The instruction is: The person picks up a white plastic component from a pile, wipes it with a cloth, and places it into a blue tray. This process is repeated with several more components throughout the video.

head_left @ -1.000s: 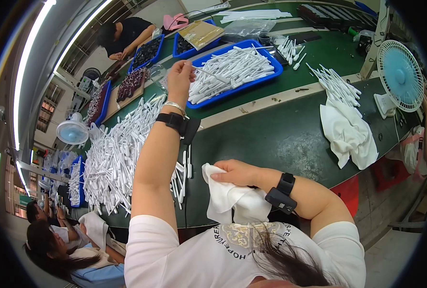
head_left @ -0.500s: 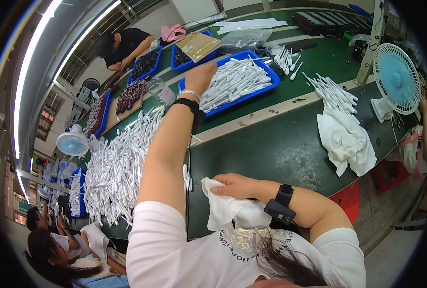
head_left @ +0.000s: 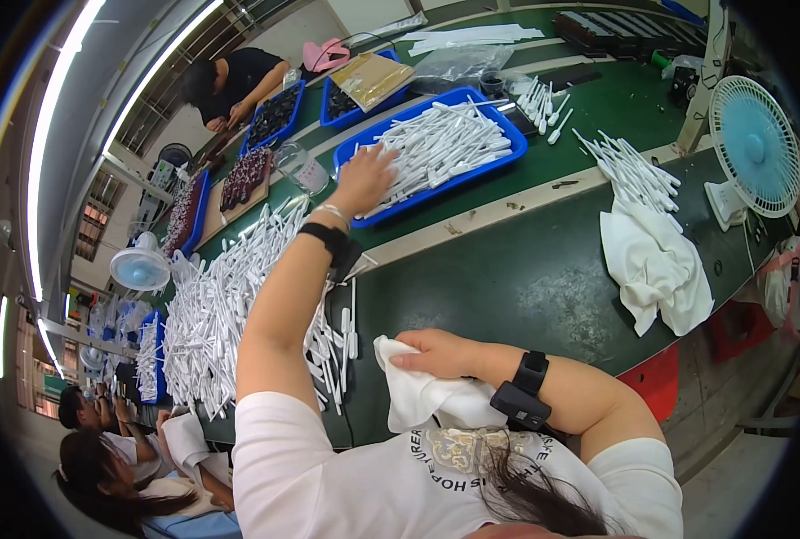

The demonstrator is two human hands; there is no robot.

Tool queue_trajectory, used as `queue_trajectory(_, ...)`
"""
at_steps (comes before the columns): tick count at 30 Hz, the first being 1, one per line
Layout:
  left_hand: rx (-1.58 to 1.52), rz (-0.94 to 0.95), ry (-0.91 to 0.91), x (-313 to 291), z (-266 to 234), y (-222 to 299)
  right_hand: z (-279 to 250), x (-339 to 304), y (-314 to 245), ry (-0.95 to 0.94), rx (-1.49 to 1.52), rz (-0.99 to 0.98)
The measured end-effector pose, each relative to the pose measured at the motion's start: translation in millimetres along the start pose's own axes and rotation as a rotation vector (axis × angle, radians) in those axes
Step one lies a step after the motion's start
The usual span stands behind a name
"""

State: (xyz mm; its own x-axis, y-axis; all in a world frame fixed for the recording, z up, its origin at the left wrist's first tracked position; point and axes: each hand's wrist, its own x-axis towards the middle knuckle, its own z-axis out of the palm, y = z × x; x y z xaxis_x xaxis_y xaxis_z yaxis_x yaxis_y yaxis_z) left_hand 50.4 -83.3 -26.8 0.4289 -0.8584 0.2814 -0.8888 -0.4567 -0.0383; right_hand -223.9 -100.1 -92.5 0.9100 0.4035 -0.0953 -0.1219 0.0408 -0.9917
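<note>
My left hand (head_left: 364, 182) reaches over the near left end of a blue tray (head_left: 515, 162). Its fingers are apart, and nothing shows in them. Slim white sticks (head_left: 449, 144), thicker at one end, fill the tray in a loose heap. Close to my body, my right hand (head_left: 436, 353) is closed on a bunched white cloth (head_left: 418, 395), with the thumb on top. A large pile of the same white sticks (head_left: 220, 310) covers the table to the left, partly behind my left forearm.
At right, more white sticks (head_left: 629, 171) lie beside a crumpled white cloth (head_left: 656, 265) and a fan (head_left: 753, 148). A clear jar (head_left: 303, 169) stands left of the tray. Beyond are blue trays of dark parts (head_left: 272, 117). Co-workers sit across and at lower left.
My left hand has come down and back toward me, from above the tray to its near left end, and its fingers have spread. My right hand keeps the cloth in nearly the same place.
</note>
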Motion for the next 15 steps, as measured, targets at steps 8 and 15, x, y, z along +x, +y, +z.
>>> queue_trajectory(8, 0.094, 0.032, -0.183, -23, 14, -5, 5, -1, -3, -0.026, 0.054, 0.027)
queue_trajectory(15, 0.006, -0.006, -0.225, 0, 16, -18, 3, -2, -1, -0.026, 0.07, 0.021)
